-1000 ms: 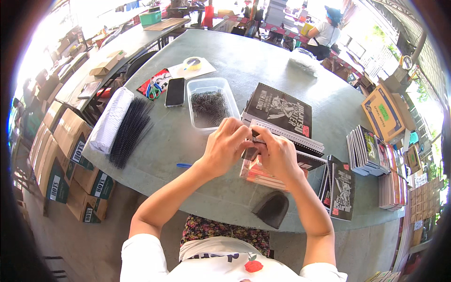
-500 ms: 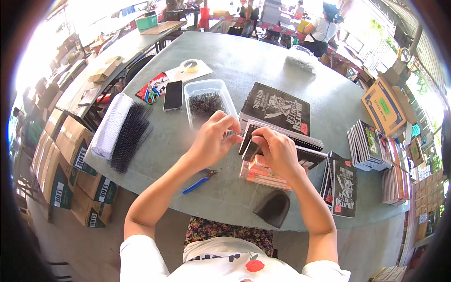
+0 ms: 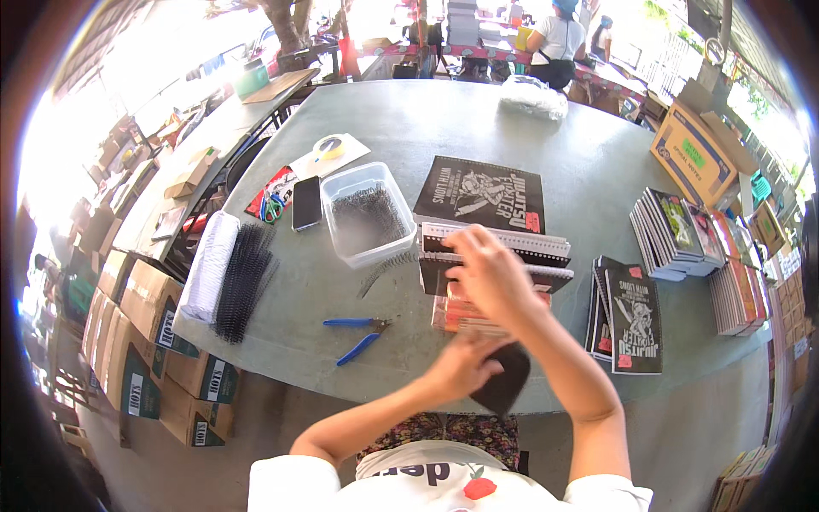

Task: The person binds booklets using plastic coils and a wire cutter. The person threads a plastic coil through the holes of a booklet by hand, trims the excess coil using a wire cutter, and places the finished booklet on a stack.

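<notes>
My right hand point(image 3: 490, 277) rests on a stack of spiral-bound notebooks point(image 3: 546, 252) in the middle of the grey table point(image 3: 409, 128), fingers curled over the left edge of the top black one. My left hand point(image 3: 461, 367) is lower, at the table's near edge, holding the side of a flat black pouch point(image 3: 505, 381) that overhangs the edge. A loose wire coil point(image 3: 384, 271) lies just left of the stack. Blue-handled pliers point(image 3: 358, 333) lie on the table to the left of my left hand.
A clear tub of wire coils point(image 3: 367, 218), a phone point(image 3: 307, 202), scissors point(image 3: 273, 206) and a tape roll point(image 3: 328, 148) lie left of centre. Black binding combs point(image 3: 243, 282) and a white roll point(image 3: 209, 264) sit at the left edge. Notebook piles point(image 3: 674, 230) stand right, cartons point(image 3: 145, 341) below left.
My left hand has left the notebook stack and dropped to the black pouch at the near edge. My right hand stays on the stack, shifted slightly left.
</notes>
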Tool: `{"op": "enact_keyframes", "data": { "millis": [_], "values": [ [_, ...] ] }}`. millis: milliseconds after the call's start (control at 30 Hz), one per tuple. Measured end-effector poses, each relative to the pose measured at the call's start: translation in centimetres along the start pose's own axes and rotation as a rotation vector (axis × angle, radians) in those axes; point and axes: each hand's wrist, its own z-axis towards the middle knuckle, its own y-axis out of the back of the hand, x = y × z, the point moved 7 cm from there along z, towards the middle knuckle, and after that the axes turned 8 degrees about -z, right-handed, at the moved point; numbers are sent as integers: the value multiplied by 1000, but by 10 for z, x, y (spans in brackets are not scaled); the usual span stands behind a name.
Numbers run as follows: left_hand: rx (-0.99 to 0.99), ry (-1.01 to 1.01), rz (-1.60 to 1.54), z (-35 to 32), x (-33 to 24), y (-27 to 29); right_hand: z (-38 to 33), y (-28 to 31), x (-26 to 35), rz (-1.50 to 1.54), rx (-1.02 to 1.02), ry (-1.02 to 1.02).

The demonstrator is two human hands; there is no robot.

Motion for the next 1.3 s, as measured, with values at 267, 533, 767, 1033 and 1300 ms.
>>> {"op": "enact_keyframes", "data": {
  "millis": [267,533,767,1033,1300],
  "values": [
    [-375,-189,580,23,-78,136,-31,36,-33,-324,-34,-19],
    [-284,-201,619,10,-54,124,-41,26,-25,-297,-54,85],
    [-102,-212,582,31,-60,119,-37,26,-19,-303,-135,129],
    [-197,-265,558,36,-66,115,-43,25,-22,-305,-128,89],
    [-301,-328,508,51,-96,128,-43,44,-27,-397,-129,76]
  ]
}}
